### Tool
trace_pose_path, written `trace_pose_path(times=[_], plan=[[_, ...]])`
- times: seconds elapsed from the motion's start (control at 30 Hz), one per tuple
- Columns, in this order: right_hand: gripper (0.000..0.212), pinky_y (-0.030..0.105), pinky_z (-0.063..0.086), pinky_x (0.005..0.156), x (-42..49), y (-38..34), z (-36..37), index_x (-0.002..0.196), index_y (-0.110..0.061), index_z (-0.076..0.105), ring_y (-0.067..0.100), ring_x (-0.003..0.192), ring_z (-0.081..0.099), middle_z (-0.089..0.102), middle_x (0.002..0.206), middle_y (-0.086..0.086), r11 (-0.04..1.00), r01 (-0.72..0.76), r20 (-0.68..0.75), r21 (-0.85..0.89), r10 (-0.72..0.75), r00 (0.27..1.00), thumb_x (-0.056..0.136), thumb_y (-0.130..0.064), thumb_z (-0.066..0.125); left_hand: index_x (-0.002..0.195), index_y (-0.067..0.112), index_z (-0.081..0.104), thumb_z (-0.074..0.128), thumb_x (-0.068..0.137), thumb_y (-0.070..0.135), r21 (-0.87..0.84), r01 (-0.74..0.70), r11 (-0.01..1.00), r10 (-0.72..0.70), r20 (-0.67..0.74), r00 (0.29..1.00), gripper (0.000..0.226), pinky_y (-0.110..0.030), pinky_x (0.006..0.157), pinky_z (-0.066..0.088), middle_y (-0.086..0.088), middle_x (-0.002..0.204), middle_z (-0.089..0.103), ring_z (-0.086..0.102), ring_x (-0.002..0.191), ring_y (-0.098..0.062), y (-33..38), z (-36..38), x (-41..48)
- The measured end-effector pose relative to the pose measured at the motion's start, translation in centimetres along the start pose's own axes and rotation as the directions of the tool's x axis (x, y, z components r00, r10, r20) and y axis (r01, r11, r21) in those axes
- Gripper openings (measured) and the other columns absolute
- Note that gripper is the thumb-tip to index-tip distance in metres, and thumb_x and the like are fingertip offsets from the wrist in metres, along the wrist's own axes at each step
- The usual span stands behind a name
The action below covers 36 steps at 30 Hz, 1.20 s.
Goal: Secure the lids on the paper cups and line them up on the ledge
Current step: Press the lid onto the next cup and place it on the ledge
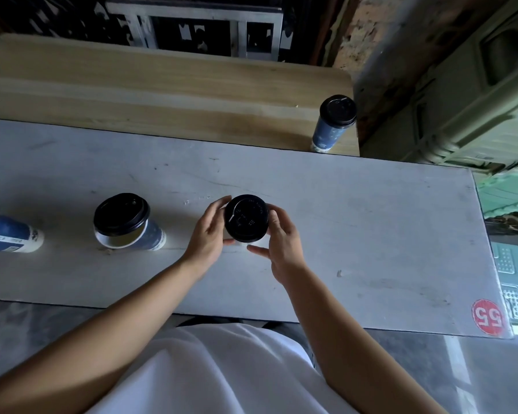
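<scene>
Centre cup: round black plastic lid (245, 218) on paper cup, on matte grey table (371, 222) | left hand (208, 234) at its 9 o'clock, right hand (281, 243) at 3, fingers curled around the lid rim | lidded blue cup (331, 127) upright on wooden ledge (162, 94), 1 o'clock | another cup (126, 224) with crooked lid, 9 o'clock.

- The cup between the left hand (208, 234) and right hand (281, 243) is almost wholly hidden beneath its black lid (245, 218); the embossed lettering on that lid is too small to read.
- Whether the fingers press the cup wall cannot be told.
- The far-left cup (9, 234) is cut off by the left edge.
- The ledge cup (329, 130) has its base hidden behind the grey table (341, 204) edge.
- Both forearms run out of the bottom edge.
</scene>
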State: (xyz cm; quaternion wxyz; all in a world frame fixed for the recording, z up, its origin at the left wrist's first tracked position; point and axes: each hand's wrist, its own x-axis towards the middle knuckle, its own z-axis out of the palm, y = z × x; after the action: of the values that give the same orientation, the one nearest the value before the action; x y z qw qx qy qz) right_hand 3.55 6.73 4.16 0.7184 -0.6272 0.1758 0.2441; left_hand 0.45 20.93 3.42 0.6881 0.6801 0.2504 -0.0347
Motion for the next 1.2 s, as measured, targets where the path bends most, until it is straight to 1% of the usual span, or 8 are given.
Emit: trace_pose_path(times=[0.13, 0.3, 0.5, 0.6, 0.7, 0.87, 1.07, 1.2], plan=[[0.026, 0.047, 0.059, 0.084, -0.1, -0.3, -0.4, 0.114, -0.022, 0.068, 0.018, 0.117, 0.061, 0.067, 0.121, 0.004, 0.996, -0.041, 0.003, 0.083, 0.041, 0.999, 0.102, -0.032, 0.047, 0.120, 0.027, 0.061, 0.033, 0.108, 0.026, -0.033, 0.053, 0.998, -0.055, -0.061, 0.997, 0.030, -0.042, 0.075, 0.063, 0.015, 0.114, 0.064, 0.060, 0.112, -0.003, -0.1, 0.9, -0.3], [0.029, 0.043, 0.057, 0.090, -0.8, 0.8, -0.6, 0.118, -0.027, 0.068, 0.006, 0.113, 0.063, 0.069, 0.118, -0.004, 0.999, 0.010, 0.033, 0.048, -0.012, 0.999, 0.105, -0.031, 0.042, 0.109, 0.011, 0.065, 0.048, 0.103, 0.029, -0.071, 0.087, 0.994, -0.100, -0.206, 0.974, 0.025, -0.037, 0.070, 0.063, 0.004, 0.096, 0.066, 0.065, 0.091, -0.008, 0.3, 1.3, 0.6], [0.028, 0.051, 0.060, 0.081, 0.1, 0.4, -0.2, 0.118, -0.026, 0.065, 0.010, 0.108, 0.061, 0.067, 0.113, -0.005, 0.997, 0.054, 0.010, -0.061, -0.054, 0.999, 0.105, -0.033, 0.041, 0.105, 0.007, 0.061, 0.046, 0.105, 0.021, 0.005, -0.017, 1.000, 0.018, -0.089, 0.996, 0.021, -0.024, 0.064, 0.060, -0.001, 0.088, 0.064, 0.064, 0.075, -0.002, 0.2, 0.0, 2.1], [0.031, 0.051, 0.060, 0.077, 0.0, 0.7, 0.4, 0.122, -0.024, 0.061, 0.012, 0.112, 0.059, 0.064, 0.119, -0.003, 0.995, 0.075, -0.010, -0.071, -0.076, 0.997, 0.105, -0.036, 0.038, 0.104, 0.008, 0.060, 0.045, 0.105, 0.020, 0.029, -0.043, 0.999, 0.045, -0.042, 0.998, 0.019, -0.028, 0.068, 0.059, 0.001, 0.086, 0.064, 0.063, 0.072, 0.001, -0.1, -0.3, 2.3], [0.032, 0.051, 0.060, 0.080, 0.0, 0.3, 0.8, 0.123, -0.023, 0.060, 0.014, 0.113, 0.059, 0.063, 0.121, -0.002, 0.998, 0.055, -0.020, -0.029, -0.056, 0.998, 0.106, -0.036, 0.037, 0.105, 0.014, 0.060, 0.041, 0.106, 0.018, 0.072, -0.070, 0.995, 0.072, -0.023, 0.997, 0.019, -0.038, 0.076, 0.058, 0.004, 0.089, 0.065, 0.063, 0.076, 0.002, -0.1, -0.3, 2.6], [0.030, 0.054, 0.056, 0.088, -0.2, -0.7, 0.3, 0.130, -0.037, 0.058, 0.017, 0.121, 0.056, 0.061, 0.128, -0.005, 0.998, -0.020, 0.004, 0.062, 0.019, 1.000, 0.104, -0.033, 0.044, 0.121, 0.037, 0.063, 0.031, 0.102, 0.019, 0.236, -0.192, 0.953, 0.177, 0.083, 0.981, 0.042, -0.047, 0.101, 0.053, 0.018, 0.117, 0.068, 0.063, 0.114, -0.010, 0.0, -0.5, 2.6], [0.035, 0.060, 0.054, 0.087, -0.5, -0.8, -0.4, 0.121, -0.026, 0.068, 0.016, 0.114, 0.063, 0.071, 0.116, -0.005, 0.998, 0.027, 0.042, 0.050, -0.029, 0.999, 0.099, -0.009, 0.047, 0.129, 0.034, 0.062, 0.031, 0.097, 0.002, 0.333, -0.289, 0.897, 0.284, 0.066, 0.957, 0.055, -0.035, 0.111, 0.044, 0.014, 0.128, 0.065, 0.058, 0.124, -0.006, -1.0, -0.2, 1.5], [0.036, 0.059, 0.057, 0.080, -0.1, -1.2, -0.4, 0.119, -0.029, 0.068, 0.017, 0.115, 0.063, 0.071, 0.117, -0.003, 0.997, 0.073, 0.076, -0.035, -0.070, 0.995, 0.100, -0.009, 0.044, 0.124, 0.045, 0.062, 0.030, 0.097, 0.016, 0.257, -0.237, 0.937, 0.218, 0.102, 0.971, 0.050, -0.045, 0.105, 0.051, 0.013, 0.126, 0.066, 0.060, 0.123, -0.012, -0.8, -0.8, 2.2]])
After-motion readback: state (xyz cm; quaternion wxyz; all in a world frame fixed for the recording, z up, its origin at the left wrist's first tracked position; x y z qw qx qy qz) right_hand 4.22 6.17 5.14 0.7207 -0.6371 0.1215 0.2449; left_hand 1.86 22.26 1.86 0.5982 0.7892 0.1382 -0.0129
